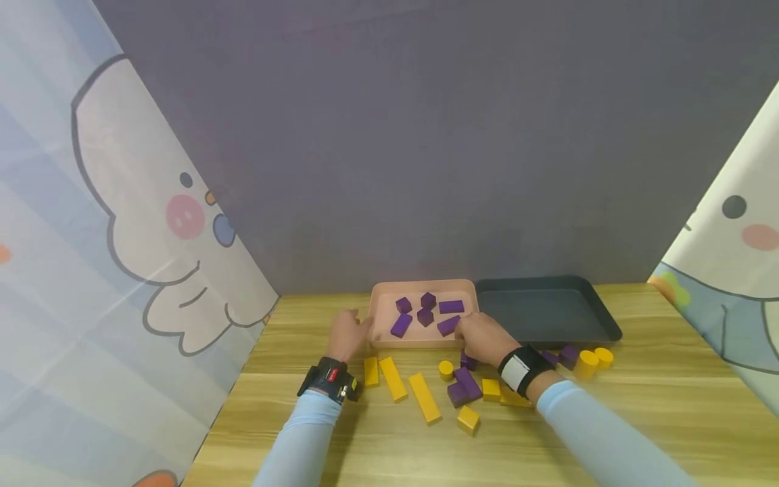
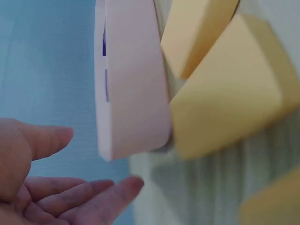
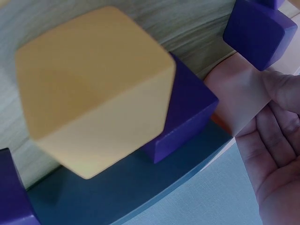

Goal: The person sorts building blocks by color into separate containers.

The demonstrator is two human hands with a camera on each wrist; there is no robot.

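In the head view, my left hand [image 1: 349,335] is beside the left wall of the pink tray [image 1: 420,343]. The left wrist view shows its thumb and fingers apart, with nothing between them. My right hand [image 1: 483,338] reaches over the tray's front right corner. Its curled fingers meet the near end of a purple rectangular block [image 1: 448,325], which lies slanted inside the tray; the fingertips are mostly hidden. Several other purple blocks are in the tray, among them a flat rectangular block [image 1: 452,307] and a slanted rectangular block [image 1: 401,325].
A dark tray [image 1: 548,336] adjoins the pink one on the right. Yellow blocks, including a long block [image 1: 425,398] and a cube [image 1: 468,420], lie on the wooden table [image 1: 389,460] in front. Purple blocks [image 1: 468,383] and yellow cylinders [image 1: 586,364] are also there.
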